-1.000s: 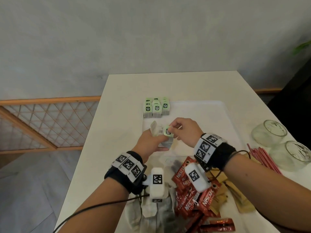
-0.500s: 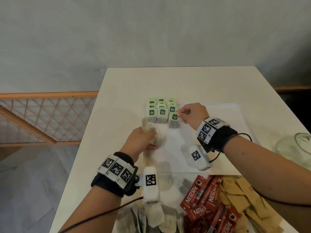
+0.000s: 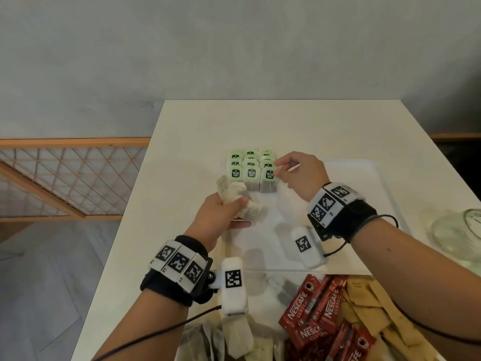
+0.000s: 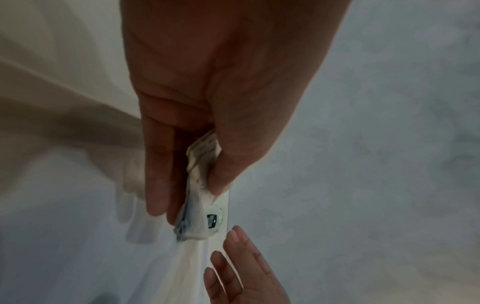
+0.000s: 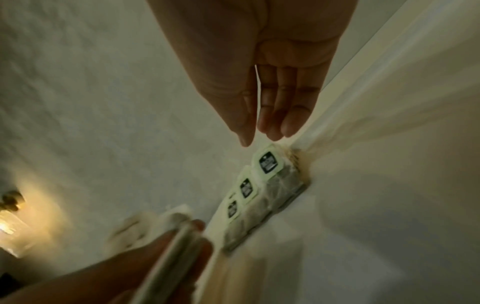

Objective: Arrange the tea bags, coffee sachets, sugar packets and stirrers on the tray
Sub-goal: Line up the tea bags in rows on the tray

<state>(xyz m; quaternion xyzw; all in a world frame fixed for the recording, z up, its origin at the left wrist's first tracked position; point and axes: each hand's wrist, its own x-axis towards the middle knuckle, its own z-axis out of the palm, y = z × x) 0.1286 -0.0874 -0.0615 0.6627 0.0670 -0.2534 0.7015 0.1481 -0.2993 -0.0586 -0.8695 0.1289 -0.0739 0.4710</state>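
Left hand [image 3: 221, 217] grasps a bunch of tea bags [image 3: 240, 201], count hidden; right hand [image 3: 299, 175], released, hovers beside nine laid-out bags [image 3: 251, 169]; sachets [image 3: 320, 316] cut off.

Left hand [image 3: 221, 217] near left of centre, fingers and thumb curled tight in grip, wrist banded. Right hand [image 3: 299, 175] farther and to right, fingers [image 5: 275, 111] straight, close together, tips pointed left, holding nothing; forearm angled in from near right.
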